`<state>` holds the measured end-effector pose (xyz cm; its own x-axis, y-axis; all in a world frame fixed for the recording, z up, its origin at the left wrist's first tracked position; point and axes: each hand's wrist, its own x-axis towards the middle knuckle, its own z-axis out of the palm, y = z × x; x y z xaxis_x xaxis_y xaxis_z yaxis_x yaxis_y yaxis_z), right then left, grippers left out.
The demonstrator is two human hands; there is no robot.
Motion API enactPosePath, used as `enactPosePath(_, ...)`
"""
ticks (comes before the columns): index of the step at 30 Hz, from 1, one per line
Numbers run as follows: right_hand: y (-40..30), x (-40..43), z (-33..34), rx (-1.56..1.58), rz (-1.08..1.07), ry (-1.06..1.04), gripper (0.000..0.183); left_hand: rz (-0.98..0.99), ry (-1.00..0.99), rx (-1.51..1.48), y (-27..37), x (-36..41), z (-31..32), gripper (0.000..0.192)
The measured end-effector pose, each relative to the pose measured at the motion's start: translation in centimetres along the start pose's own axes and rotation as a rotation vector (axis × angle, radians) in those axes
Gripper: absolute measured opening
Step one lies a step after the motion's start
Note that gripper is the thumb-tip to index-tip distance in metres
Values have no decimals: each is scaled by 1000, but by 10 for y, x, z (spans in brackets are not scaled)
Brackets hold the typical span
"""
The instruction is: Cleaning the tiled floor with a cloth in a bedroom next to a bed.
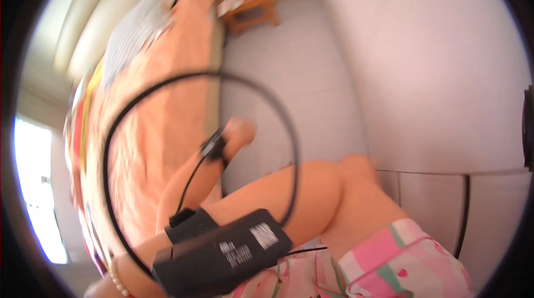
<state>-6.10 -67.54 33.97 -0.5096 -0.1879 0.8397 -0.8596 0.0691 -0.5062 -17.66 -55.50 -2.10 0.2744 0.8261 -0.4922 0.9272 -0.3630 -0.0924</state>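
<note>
My left hand (240,131) is raised over the floor beside the bed, blurred, with its fingers apparently curled. Around that wrist sits a small black device (213,145) with a thin cable. My bent right forearm (292,193) crosses in front towards the lower left. A black box (223,252) bearing writing and a dark cuff (192,227) lie against it. Beyond a beaded bracelet (117,279), my right hand (96,290) is blurred and mostly cut off by the picture's edge. A thick black cable (108,139) makes a wide loop above the box.
The bed (183,89) has an orange sheet and a striped grey cloth (133,31). A wooden chair (254,3) holds papers or cloths. Grey floor (283,56) runs between bed and wall (409,56). Pale panels (434,198) stand at right, a bright window (37,185) at left.
</note>
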Motion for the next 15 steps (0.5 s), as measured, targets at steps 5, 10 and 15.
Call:
enactPosePath(5,-27,-20,-7,40,-224,-73,20,27,218,66,-47,-141,-36,19)
enactPosePath(10,-10,-122,-20,212,-34,64,12,-66,378,22,-69,-227,-77,15)
enactPosePath(15,4,-213,-35,629,454,51,16,-59,492,-31,-58,-251,-94,16)
